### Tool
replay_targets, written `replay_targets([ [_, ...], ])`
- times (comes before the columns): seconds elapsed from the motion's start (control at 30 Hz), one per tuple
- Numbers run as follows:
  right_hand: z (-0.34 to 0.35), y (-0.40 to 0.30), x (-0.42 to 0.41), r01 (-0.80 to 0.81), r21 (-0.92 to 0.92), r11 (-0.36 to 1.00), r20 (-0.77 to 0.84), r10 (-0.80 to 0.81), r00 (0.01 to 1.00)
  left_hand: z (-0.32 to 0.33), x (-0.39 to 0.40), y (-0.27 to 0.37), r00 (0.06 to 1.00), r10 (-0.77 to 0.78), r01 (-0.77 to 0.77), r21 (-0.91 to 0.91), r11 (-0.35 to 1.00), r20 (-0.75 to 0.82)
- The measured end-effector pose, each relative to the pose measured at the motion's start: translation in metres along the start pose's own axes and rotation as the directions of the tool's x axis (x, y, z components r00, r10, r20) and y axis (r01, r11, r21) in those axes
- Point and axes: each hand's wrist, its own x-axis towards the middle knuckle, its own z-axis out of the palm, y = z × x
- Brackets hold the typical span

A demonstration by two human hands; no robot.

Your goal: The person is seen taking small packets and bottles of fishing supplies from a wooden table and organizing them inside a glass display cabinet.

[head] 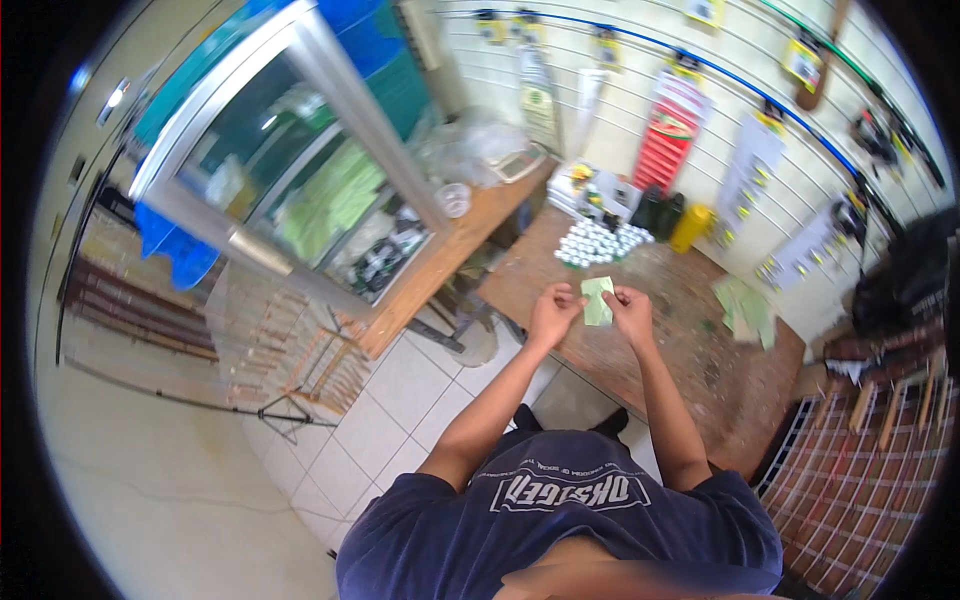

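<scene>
A small piece of light green paper [598, 302] is stretched between my two hands over the near edge of the wooden table [675, 375]. My left hand [556, 311] pinches its left edge between thumb and fingers. On the opposite edge, my right hand [630, 311] grips it the same way. Beyond the paper, a cluster of small round silvery pieces [600, 241] lies on the tabletop. Several loose green paper pieces [745, 309] are piled at the right side of the table.
Behind the silvery pieces stand dark bottles [658, 210], a yellow container [691, 227] and a white box [589, 187]. A glass display case [300, 165] occupies a wooden counter [450, 247] at left. Packaged goods [670, 127] hang on the slatted wall. A wire rack [862, 472] stands at right.
</scene>
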Motion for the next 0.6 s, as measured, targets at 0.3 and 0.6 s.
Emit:
replay_targets([
  [0.3, 0.161, -0.058, -0.042, 0.568, -0.404, 0.717, 0.237, -0.518, 0.822, -0.117, -0.023, -0.009, 0.983, -0.181, 0.158, -0.325, 0.932, -0.042],
  [0.6, 0.238, -0.109, -0.027, 0.621, -0.164, 0.766, 0.432, -0.511, 0.743, -0.225, -0.058, -0.041, 0.900, -0.251, 0.104, -0.384, 0.918, -0.357],
])
